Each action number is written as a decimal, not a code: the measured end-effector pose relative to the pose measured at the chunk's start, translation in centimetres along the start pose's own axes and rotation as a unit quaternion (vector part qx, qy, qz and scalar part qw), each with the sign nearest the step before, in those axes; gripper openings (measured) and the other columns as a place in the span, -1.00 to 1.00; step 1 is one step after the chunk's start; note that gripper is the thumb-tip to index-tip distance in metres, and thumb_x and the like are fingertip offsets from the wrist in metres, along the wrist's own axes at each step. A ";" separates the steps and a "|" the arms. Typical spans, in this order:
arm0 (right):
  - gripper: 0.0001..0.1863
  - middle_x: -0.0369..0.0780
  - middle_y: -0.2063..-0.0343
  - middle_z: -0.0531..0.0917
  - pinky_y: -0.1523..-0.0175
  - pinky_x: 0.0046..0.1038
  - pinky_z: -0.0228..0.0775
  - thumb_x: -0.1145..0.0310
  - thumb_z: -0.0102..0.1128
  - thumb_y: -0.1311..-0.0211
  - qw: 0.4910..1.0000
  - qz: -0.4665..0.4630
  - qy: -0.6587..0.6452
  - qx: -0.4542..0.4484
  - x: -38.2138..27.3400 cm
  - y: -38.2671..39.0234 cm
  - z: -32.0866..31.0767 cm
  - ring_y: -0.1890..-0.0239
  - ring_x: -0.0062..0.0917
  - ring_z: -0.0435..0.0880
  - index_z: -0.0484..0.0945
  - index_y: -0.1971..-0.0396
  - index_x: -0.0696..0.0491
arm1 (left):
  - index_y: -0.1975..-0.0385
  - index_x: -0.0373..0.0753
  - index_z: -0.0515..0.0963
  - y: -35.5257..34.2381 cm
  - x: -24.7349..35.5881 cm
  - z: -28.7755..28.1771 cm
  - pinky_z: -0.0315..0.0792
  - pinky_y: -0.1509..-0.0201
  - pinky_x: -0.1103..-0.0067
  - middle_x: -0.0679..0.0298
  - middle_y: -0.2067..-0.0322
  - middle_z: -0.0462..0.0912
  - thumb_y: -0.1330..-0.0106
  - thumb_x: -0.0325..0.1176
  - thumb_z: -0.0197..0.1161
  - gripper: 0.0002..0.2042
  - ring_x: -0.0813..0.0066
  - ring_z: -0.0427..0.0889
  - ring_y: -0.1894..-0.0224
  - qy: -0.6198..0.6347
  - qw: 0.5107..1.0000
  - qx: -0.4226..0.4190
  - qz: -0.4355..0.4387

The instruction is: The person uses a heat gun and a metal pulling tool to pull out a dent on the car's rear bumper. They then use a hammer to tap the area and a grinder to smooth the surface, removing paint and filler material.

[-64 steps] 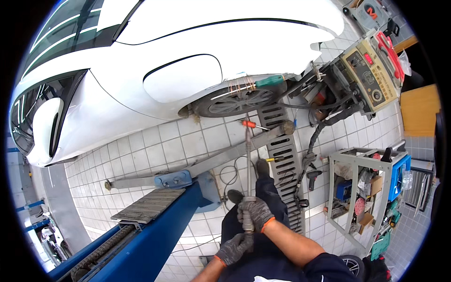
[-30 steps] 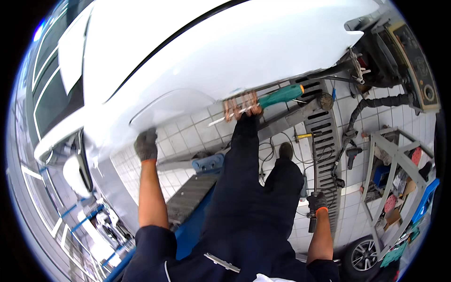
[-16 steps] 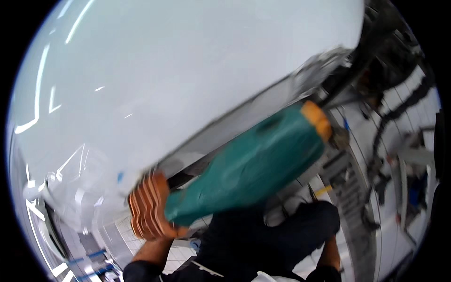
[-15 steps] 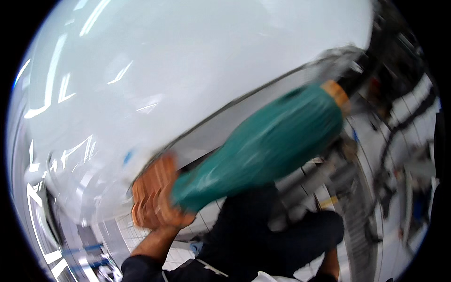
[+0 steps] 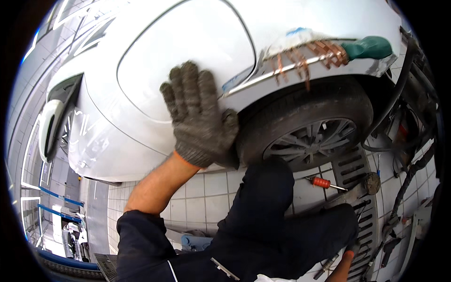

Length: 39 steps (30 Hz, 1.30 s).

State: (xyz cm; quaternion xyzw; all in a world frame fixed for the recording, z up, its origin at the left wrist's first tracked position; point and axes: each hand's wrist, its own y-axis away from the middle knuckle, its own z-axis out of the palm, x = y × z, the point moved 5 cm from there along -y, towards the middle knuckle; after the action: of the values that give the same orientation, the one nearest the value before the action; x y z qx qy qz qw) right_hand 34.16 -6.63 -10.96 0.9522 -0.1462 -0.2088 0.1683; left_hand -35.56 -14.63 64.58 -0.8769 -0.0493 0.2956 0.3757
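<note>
My left hand (image 5: 199,115), in a dark grey knit glove with an orange cuff, is open. Its fingers stretch upward, apparently flat against the white car body (image 5: 155,75), just left of the wheel arch. At the lower right, beside my knee, my right hand (image 5: 353,246) wears a dark glove with an orange cuff; the leg hides most of its fingers, so its grip cannot be made out. Along the fender above the wheel lies a row of copper-coloured strips (image 5: 326,52), some hanging down over the arch. A green rounded piece (image 5: 369,48) adjoins their right end.
Below the arch stands the car's wheel (image 5: 310,136). A red-handled screwdriver (image 5: 321,182) and a hammer-like tool (image 5: 371,183) lie near a slotted floor drain (image 5: 352,167). Black cables (image 5: 406,89) run down the right. A side mirror (image 5: 50,124) juts out at left.
The green piece and copper strips, blurred and large across the view before, now appear small on the fender. My left hand now shows against the body panel. The view has shifted, revealing the wheel.
</note>
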 end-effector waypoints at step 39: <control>-0.75 -0.30 0.55 0.63 0.37 -0.45 0.45 0.22 0.29 -0.26 0.844 -0.177 -0.355 -0.360 -49.3 17.0 -13.3 0.52 -0.59 0.57 0.65 0.38 0.13 | -0.36 -0.30 0.35 2.1 0.7 0.4 -0.04 -0.58 0.06 0.01 -0.43 0.23 -0.23 -0.21 0.21 -0.34 0.04 0.09 -0.54 0.074 0.990 -0.036 0.118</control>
State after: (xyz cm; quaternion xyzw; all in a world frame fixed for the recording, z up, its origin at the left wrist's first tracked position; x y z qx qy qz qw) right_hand -6.32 -1.28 24.05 0.6950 0.0602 -0.5970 0.3961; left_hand -35.52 -15.64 62.57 -0.9089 0.0725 0.2701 0.3092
